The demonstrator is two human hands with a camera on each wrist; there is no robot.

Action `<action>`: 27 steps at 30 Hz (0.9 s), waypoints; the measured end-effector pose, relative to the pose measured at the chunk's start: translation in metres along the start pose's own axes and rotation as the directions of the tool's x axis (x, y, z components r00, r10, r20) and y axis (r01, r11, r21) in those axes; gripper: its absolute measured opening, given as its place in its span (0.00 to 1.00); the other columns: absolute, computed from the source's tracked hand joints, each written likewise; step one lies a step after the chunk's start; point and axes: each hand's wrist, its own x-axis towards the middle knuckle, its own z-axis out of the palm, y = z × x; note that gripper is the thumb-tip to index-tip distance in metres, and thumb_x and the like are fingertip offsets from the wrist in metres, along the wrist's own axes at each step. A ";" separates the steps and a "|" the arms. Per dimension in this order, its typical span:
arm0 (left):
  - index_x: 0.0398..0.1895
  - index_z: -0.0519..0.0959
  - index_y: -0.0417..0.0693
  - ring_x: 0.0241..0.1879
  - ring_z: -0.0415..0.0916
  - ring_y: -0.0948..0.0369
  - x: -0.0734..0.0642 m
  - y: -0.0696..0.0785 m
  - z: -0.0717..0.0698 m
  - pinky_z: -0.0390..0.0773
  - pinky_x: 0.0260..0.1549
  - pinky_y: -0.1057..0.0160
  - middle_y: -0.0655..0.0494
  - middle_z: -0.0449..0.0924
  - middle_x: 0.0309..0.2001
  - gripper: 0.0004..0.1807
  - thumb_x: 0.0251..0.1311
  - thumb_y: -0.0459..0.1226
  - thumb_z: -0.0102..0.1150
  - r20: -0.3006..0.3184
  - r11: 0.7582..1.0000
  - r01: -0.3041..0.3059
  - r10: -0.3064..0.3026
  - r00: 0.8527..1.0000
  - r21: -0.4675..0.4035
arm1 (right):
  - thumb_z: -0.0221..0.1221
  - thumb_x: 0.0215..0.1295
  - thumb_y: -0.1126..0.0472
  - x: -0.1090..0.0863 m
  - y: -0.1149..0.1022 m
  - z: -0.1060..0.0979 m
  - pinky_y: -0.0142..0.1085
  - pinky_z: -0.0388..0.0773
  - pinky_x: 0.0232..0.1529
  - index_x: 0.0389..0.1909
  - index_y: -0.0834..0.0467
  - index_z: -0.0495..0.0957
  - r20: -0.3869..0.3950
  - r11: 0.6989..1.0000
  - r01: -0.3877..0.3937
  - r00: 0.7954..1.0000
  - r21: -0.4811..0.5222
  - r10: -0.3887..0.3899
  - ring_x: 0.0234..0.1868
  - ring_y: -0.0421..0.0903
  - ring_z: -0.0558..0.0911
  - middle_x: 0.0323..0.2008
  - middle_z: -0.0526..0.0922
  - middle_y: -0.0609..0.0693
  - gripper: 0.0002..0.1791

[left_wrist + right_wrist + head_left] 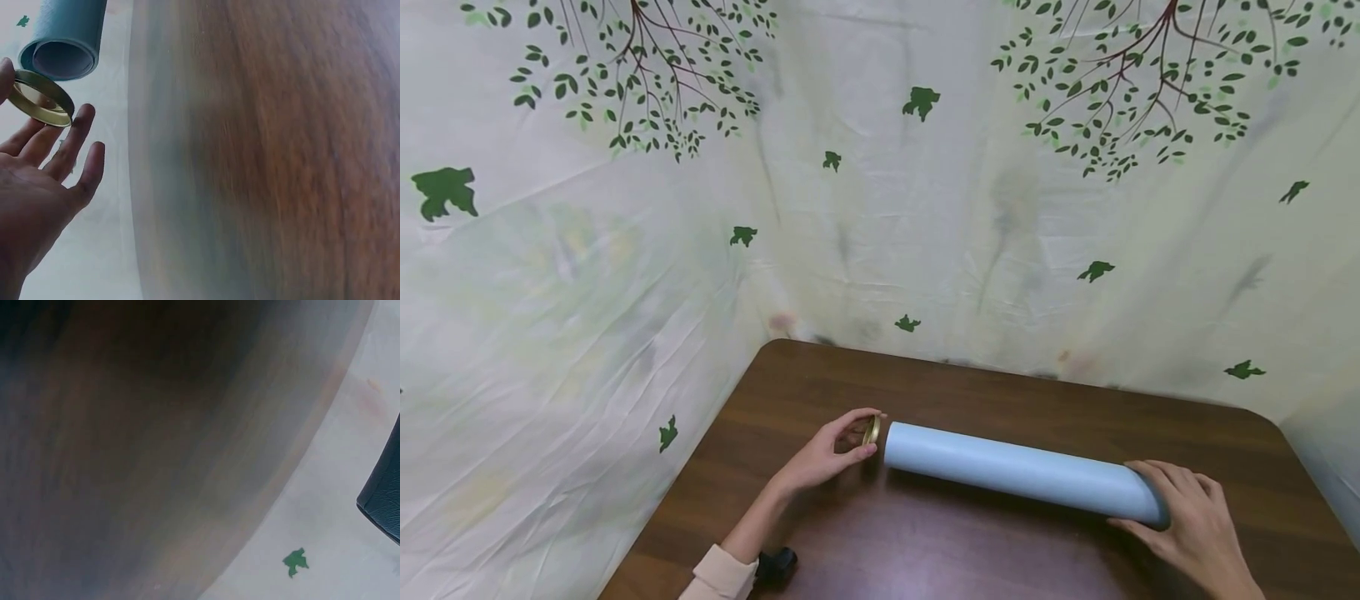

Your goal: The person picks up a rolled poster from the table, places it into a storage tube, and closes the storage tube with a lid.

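My left hand [831, 454] pinches a thin gold-coloured ring [872, 430], which looks like a narrow roll of tape, between thumb and fingertips. In the left wrist view the ring [53, 90] is tilted, just short of the open end of a rolled-up light blue sheet [69, 28]. Spiral layers show at that end. The blue roll [1015, 469] lies slantwise across the tabletop, and my right hand [1191, 521] grips its right end, fingers over the top and thumb in front. No part of the right hand shows in the right wrist view; a dark, grained edge [384, 497] appears at its right side.
A brown wooden table [1000, 550] with rounded corners lies under both hands. Behind and beside it hangs a pale cloth [887, 217] printed with leaves and branches. A black device [777, 565] sits by the left wrist, below the cream sleeve [724, 572].
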 end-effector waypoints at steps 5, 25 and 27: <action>0.73 0.70 0.54 0.63 0.79 0.54 0.002 0.000 0.005 0.78 0.61 0.47 0.56 0.76 0.69 0.28 0.73 0.42 0.62 0.034 1.000 -0.003 0.003 0.999 -0.002 | 0.81 0.29 0.34 0.000 -0.003 0.001 0.48 0.61 0.47 0.53 0.56 0.84 0.019 1.000 -0.013 1.000 -0.003 0.013 0.45 0.53 0.78 0.46 0.85 0.54 0.47; 0.79 0.65 0.55 0.68 0.75 0.56 0.006 0.001 0.006 0.81 0.57 0.65 0.49 0.69 0.76 0.34 0.72 0.36 0.62 0.136 0.990 -0.047 0.065 0.989 -0.133 | 0.81 0.27 0.31 0.004 0.001 0.001 0.47 0.62 0.46 0.54 0.56 0.83 0.049 1.000 -0.001 0.999 -0.011 0.002 0.44 0.52 0.78 0.46 0.84 0.53 0.51; 0.80 0.63 0.50 0.70 0.73 0.58 0.006 0.000 0.004 0.80 0.59 0.65 0.44 0.65 0.78 0.35 0.72 0.34 0.62 0.165 0.983 -0.059 0.089 0.982 -0.174 | 0.82 0.25 0.33 0.003 0.003 -0.001 0.48 0.63 0.46 0.52 0.56 0.83 0.066 1.000 -0.003 0.998 -0.025 0.005 0.44 0.53 0.79 0.46 0.84 0.53 0.50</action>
